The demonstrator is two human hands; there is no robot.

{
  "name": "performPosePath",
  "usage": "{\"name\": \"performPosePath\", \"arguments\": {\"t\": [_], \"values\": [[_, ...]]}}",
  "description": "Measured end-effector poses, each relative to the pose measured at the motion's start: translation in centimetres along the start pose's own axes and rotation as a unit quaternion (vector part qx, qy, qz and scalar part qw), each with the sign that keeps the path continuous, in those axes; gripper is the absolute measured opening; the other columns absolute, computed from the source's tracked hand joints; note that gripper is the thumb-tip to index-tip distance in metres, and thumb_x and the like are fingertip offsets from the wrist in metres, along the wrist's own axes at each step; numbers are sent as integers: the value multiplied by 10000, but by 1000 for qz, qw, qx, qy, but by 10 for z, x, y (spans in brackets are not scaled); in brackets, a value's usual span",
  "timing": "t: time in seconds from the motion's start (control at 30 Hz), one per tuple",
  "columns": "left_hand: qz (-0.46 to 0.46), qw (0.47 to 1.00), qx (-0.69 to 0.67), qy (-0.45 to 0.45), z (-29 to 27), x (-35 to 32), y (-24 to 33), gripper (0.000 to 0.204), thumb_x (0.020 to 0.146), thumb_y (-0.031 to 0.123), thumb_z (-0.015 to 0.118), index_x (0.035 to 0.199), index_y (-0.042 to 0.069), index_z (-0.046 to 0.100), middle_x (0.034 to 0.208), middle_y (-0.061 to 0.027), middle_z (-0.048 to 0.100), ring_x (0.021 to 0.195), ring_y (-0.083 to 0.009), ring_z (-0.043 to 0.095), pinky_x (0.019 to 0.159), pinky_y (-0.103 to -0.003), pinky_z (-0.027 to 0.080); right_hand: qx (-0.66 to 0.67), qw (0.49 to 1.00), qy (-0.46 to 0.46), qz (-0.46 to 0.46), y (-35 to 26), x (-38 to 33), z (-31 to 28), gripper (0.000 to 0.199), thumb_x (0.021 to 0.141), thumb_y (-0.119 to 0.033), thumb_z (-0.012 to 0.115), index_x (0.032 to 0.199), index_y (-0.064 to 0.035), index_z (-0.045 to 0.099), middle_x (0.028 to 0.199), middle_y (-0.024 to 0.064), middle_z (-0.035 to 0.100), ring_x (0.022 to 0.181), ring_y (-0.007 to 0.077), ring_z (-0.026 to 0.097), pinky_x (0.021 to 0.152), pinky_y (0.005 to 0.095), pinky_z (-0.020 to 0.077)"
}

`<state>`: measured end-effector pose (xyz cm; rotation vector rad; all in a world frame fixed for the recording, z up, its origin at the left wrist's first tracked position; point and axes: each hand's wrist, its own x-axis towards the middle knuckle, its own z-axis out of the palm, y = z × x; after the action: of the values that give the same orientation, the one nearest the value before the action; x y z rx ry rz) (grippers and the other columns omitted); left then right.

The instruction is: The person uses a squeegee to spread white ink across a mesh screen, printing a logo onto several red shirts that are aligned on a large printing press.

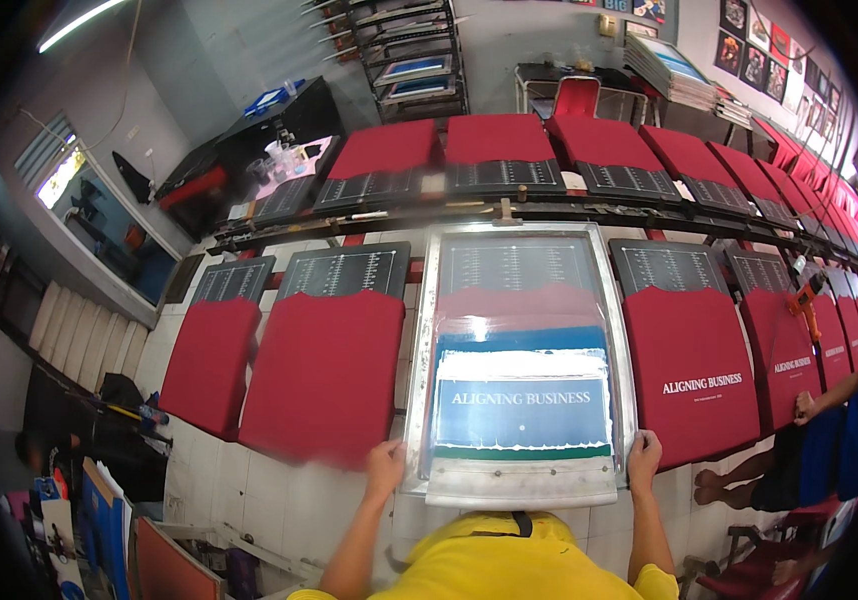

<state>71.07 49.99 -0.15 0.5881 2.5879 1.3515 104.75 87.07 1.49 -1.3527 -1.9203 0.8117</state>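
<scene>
At the centre of the frame, an aluminium-edged screen-printing frame point(622, 330) lies over a printing pallet, its long axis running up the picture, away from the yellow shirt point(489, 560) at lower centre. Left hand point(386, 470) is curled at the lower end of the left rail, right hand point(644, 460) at the lower end of the right rail; both look closed on the frame's edges, though fingertips under the rails are hidden and firmness of hold cannot be told. Key relation: the frame sits between the hands and extends upward from them, so both grip its near end, roughly level, neither clearly nearer. Its far end meets the dark rail beneath the upper row of pallets. On the blue mesh, a thick band of white ink point(524, 366) crosses above a line of pale lettering; a bolted pale bar point(521, 484) spans the near end. Just left of it, a plain red garment point(324, 380) covers a pallet; just right, a red garment with white lettering point(694, 425). At right edge, a co-worker's hand point(806, 407) is near another lettered garment, below an orange power tool point(806, 298).
</scene>
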Motion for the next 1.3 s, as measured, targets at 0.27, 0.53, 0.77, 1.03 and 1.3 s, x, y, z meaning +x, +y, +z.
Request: {"name": "performPosePath", "arguments": {"t": [0.27, 0.53, 0.77, 1.03, 1.3], "values": [[-194, 964, -118, -140, -13, 16, -13, 301, 939, 226, 660, 992, -63, 723, 847, -49, 708, 773, -109, 605, 728, -281, 470, 21, 999, 32, -19, 14, 4, 14, 235, 980, -136, 521, 992, 64, 645, 855, 184, 672, 758, 255, 628, 724, 381, 482], [-194, 964, -176, -49, 1, 3, -6, 354, 915, 294, 671, 974, -53, 707, 805, -62, 692, 741, -121, 599, 677, -304, 477, -94, 995, -19, 24, 20, 13, 17, 432, 1005, -245, 465, 779, 116, 538, 662, 243, 470, 633, 225, 491, 623, 430, 398], [-159, 968, -191, 27, 5, -4, 1, 323, 933, 265, 630, 910, -53, 681, 689, -69, 624, 656, -144, 550, 640, -335, 451, -33, 998, -12, 54, 13, 4, -2, 408, 991, -240, 461, 718, 64, 458, 630, 90, 404, 625, 170, 399, 585, 402, 346], [-120, 970, -202, 62, -80, 15, -29, 322, 950, 261, 615, 913, -53, 675, 692, -74, 616, 667, -141, 538, 641, -333, 443, 12, 998, -38, 51, -56, -50, 30, 297, 948, -185, 441, 740, 19, 379, 675, 54, 342, 654, 151, 358, 594, 378, 323], [-115, 980, -121, 110, -220, 56, -144, 362, 966, 254, 562, 817, -70, 623, 682, -158, 605, 635, -226, 550, 638, -400, 427, 44, 997, -49, 45, -173, -160, 159, 299, 936, -164, 446, 676, -31, 383, 658, -24, 325, 642, 97, 347, 560, 337, 293]]}}
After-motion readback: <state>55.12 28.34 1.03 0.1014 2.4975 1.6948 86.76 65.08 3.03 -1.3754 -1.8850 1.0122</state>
